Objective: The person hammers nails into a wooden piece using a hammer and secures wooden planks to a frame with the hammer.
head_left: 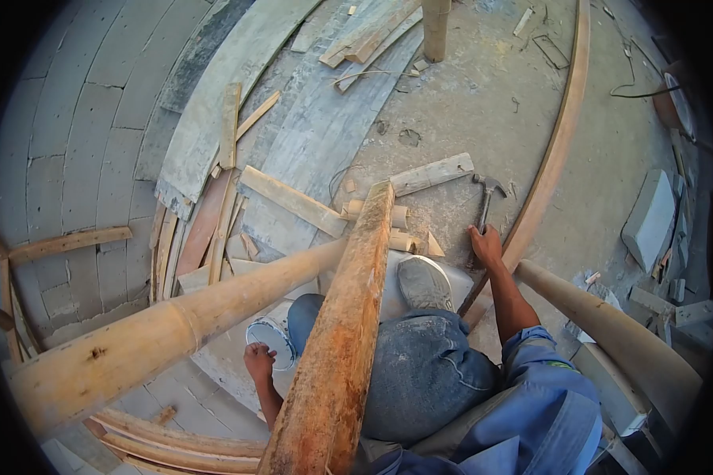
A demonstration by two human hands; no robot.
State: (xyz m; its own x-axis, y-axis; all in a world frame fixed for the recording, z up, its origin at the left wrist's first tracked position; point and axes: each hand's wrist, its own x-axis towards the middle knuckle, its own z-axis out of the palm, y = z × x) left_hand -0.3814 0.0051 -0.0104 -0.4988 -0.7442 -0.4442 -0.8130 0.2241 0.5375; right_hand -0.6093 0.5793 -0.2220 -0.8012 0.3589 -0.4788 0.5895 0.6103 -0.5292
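a thick wooden beam point(337, 324) stands between me and part of the person's lap and one leg, and its near end is cut off. a bamboo pole point(158, 336) slants in from the left, its far end lost behind the beam. the left hand point(260, 360) is just beside a white bucket point(271, 332); its fingers are curled, but i can't tell whether they grip anything.

the floor point(483, 111) is dusty concrete, with boards point(317, 119) and offcuts strewn over it, grey blockwork point(83, 103) off to the left and a long plank point(562, 131) on the right.

the right arm reaches forward, the fingers of the right hand point(486, 244) wrapped round the handle's end of a hammer point(485, 203). the hammer's head points away from the person, near the long plank; whether it touches the floor is hard to make out.
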